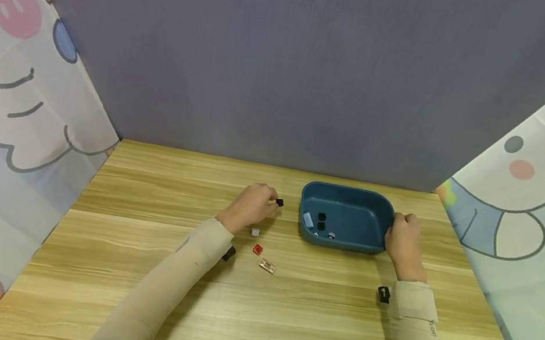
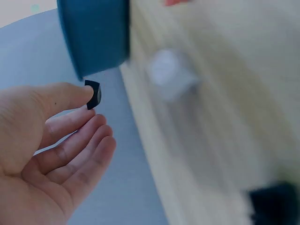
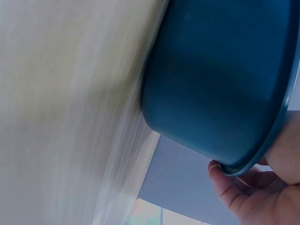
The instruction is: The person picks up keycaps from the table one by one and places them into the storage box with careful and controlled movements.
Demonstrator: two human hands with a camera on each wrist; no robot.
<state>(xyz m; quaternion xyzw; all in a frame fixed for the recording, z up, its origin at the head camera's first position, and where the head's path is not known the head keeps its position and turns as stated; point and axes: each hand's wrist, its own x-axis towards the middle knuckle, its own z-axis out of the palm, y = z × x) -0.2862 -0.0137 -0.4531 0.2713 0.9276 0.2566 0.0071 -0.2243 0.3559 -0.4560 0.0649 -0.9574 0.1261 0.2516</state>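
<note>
My left hand pinches a small black keycap between thumb and index finger, above the table just left of the blue tray. In the left wrist view, this keycap sits at the thumb tip while the other fingers are loosely bent. My right hand grips the tray's right end; in the right wrist view its fingers curl over the rim. Inside the tray lie two black keycaps, a pale oblong piece and smaller light bits.
On the wooden table lie a white cube-like piece, a red keycap and a printed beige oblong piece. Black objects show beside the left sleeve and the right sleeve. A grey panel rises behind.
</note>
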